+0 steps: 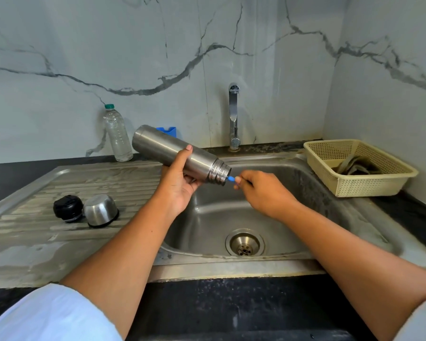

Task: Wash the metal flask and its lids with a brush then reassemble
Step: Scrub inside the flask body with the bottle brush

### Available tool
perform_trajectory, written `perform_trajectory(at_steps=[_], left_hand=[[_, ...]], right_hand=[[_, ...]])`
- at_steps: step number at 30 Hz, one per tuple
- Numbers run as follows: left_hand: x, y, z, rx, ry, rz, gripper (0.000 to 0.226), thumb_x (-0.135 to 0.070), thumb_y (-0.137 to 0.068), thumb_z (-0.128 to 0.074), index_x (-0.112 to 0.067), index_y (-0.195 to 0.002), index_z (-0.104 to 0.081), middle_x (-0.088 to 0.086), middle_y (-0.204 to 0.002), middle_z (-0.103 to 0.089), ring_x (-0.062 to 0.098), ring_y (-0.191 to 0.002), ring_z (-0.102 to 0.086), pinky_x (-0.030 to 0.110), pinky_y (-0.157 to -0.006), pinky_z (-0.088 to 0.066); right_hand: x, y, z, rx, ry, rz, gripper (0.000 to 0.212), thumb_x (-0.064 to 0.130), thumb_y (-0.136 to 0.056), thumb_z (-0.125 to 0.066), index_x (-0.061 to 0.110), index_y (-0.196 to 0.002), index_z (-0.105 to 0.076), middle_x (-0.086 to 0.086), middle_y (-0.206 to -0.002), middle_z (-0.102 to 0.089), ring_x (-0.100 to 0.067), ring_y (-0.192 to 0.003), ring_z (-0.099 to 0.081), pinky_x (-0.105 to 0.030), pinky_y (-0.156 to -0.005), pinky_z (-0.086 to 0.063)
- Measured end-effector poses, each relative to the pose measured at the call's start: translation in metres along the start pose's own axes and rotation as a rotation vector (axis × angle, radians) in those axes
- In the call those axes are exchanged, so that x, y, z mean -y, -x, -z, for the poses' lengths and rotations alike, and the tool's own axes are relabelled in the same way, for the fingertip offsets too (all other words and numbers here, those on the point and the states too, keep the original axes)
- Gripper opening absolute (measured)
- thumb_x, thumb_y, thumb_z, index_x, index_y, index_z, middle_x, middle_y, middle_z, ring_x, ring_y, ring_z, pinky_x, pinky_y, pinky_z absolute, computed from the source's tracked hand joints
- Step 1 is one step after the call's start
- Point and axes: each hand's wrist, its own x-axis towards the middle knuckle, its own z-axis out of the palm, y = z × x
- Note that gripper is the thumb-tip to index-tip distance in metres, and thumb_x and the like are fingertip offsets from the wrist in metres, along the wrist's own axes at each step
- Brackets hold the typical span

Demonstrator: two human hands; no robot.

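Flask (172, 151) lidless, held over sink (305, 205). Well left of the grip, on the drainboard (35, 242): black stopper (68, 207) and steel cap (100, 210), just beside each other, cap mouth-down. Behind, up-left of the grip: clear bottle (117, 136), upright at the wall. Left hand (180, 185) grips the flask mid-body from beneath, thumb over the top, fingers curled under. Flask body brushed steel, plain; base raised to the left, ringed neck tilted down to the right. At the mouth: short blue stub of brush (231, 178), the rest hidden. Right hand (263, 193) pinches that stub, fingers curled. Behind it, tap (234, 114). Far right: cream basket (354, 185).
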Motion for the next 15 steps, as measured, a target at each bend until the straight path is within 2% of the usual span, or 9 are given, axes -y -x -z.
perform_trajectory(at_steps=[1,5,7,10,12,15], left_hand=[[-0.001,0.0,0.001,0.007,-0.003,-0.002,0.072,-0.028,-0.082,-0.083,-0.018,-0.145,-0.048,0.013,-0.131,-0.07,0.027,-0.114,-0.072,0.043,-0.08,-0.063],[-0.006,0.001,0.002,0.027,0.021,0.0,0.064,-0.029,-0.086,-0.078,-0.012,-0.142,-0.052,0.012,-0.126,-0.072,0.024,-0.109,-0.073,0.038,-0.082,-0.062],[-0.009,0.002,0.002,0.027,0.059,-0.016,0.07,-0.032,-0.08,-0.081,-0.01,-0.14,-0.054,0.012,-0.124,-0.073,0.023,-0.106,-0.075,0.038,-0.082,-0.062],[-0.011,0.0,0.003,0.003,0.066,-0.031,0.074,-0.036,-0.076,-0.082,-0.008,-0.139,-0.054,0.013,-0.126,-0.072,0.024,-0.108,-0.074,0.038,-0.076,-0.063],[-0.008,-0.001,0.002,-0.028,0.024,-0.02,0.07,-0.039,-0.079,-0.079,-0.01,-0.138,-0.055,0.013,-0.127,-0.072,0.026,-0.112,-0.072,0.041,-0.075,-0.063],[-0.009,0.001,-0.004,-0.056,-0.063,-0.005,0.038,-0.039,-0.096,-0.068,-0.021,-0.128,-0.058,0.01,-0.128,-0.07,0.026,-0.116,-0.068,0.048,-0.09,-0.059]], right_hand=[[0.001,-0.001,-0.003,0.058,-0.097,-0.033,0.033,0.038,-0.109,-0.042,0.019,-0.102,-0.069,0.001,-0.075,-0.059,-0.013,-0.061,-0.05,-0.028,-0.055,-0.04],[0.007,0.003,-0.006,0.326,-0.748,-0.26,0.036,0.032,-0.11,-0.042,0.009,-0.106,-0.069,0.005,-0.063,-0.042,-0.006,-0.049,-0.031,-0.02,-0.042,-0.024],[0.01,0.005,-0.005,0.368,-0.85,-0.279,0.034,0.03,-0.11,-0.043,0.008,-0.109,-0.068,0.006,-0.061,-0.041,-0.005,-0.046,-0.028,-0.017,-0.038,-0.022],[0.015,0.004,-0.012,0.273,-0.782,-0.21,0.034,0.029,-0.109,-0.046,0.003,-0.11,-0.068,0.004,-0.063,-0.043,-0.005,-0.046,-0.031,-0.019,-0.04,-0.024],[0.017,0.003,-0.017,0.149,-0.634,-0.16,0.032,0.03,-0.107,-0.05,0.007,-0.105,-0.071,0.002,-0.064,-0.048,-0.009,-0.051,-0.037,-0.023,-0.046,-0.03],[0.02,0.003,-0.013,0.01,-0.307,-0.088,0.027,0.037,-0.105,-0.054,0.018,-0.1,-0.073,0.006,-0.072,-0.063,-0.008,-0.06,-0.053,-0.021,-0.055,-0.04]])
